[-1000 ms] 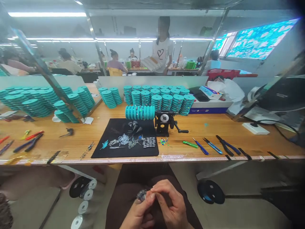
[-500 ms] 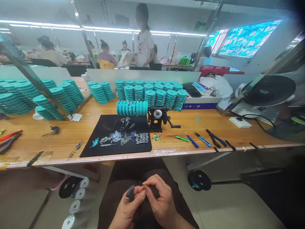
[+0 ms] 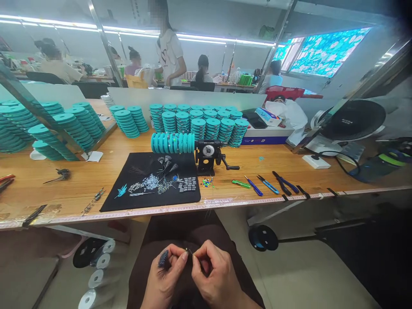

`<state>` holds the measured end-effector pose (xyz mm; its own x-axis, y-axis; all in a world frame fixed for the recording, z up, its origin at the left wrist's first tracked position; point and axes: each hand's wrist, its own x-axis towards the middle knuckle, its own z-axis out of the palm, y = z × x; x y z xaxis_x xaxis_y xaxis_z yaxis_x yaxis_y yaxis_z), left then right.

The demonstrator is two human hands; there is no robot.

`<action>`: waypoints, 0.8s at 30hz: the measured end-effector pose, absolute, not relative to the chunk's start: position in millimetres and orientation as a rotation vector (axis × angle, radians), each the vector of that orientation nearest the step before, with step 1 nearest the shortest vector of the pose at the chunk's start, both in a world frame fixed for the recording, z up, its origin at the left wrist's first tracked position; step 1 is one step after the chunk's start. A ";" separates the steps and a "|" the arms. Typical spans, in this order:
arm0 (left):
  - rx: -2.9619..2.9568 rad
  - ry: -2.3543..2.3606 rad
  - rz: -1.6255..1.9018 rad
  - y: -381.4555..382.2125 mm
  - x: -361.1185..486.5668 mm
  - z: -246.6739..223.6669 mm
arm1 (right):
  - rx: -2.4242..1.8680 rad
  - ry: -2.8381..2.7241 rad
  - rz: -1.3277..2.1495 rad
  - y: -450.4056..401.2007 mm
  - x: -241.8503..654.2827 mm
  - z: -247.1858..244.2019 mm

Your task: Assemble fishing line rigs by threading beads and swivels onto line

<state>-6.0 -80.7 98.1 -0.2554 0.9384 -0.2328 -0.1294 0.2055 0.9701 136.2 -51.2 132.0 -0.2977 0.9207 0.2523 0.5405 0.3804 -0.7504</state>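
Observation:
Over my lap, my left hand (image 3: 169, 270) is closed, thumb and forefinger pinching a tiny piece whose kind I cannot make out. A dark, bristly bundle (image 3: 163, 259) sits at the base of its forefinger. Close beside it, my right hand (image 3: 214, 268) pinches the end of something thin; a fine dark strand shows in the narrow gap between the fingertips. Above the hands, a black mat (image 3: 119, 206) on the bench carries small grey cylinders (image 3: 187, 184), pale beads (image 3: 150, 182), metal bits and turquoise slivers (image 3: 121, 191).
Behind the mat stands a hand-cranked winder (image 3: 207, 156) holding turquoise spools (image 3: 173, 143). Stacked spools (image 3: 212, 128) line the back. A green tool (image 3: 240, 183), blue-handled tools (image 3: 268, 184) and pliers (image 3: 285, 183) lie to the right. A fan (image 3: 349, 120) stands farther right; people sit beyond the partition.
My hands have drawn slightly apart, opening a gap between the fingertips. The view has turned a little to the right. A standing person beyond the partition has shifted left.

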 end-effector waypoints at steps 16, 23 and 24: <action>0.975 1.560 1.284 -82.0 0.1 105.5 | -1.276 -1.986 0.708 -51.1 135.2 128.9; 1.051 1.645 1.271 -81.5 2.7 110.9 | -1.279 -1.930 0.759 -51.2 137.4 129.9; 1.075 1.664 1.271 -81.8 2.4 111.5 | -1.273 -1.911 0.796 -50.4 137.6 131.3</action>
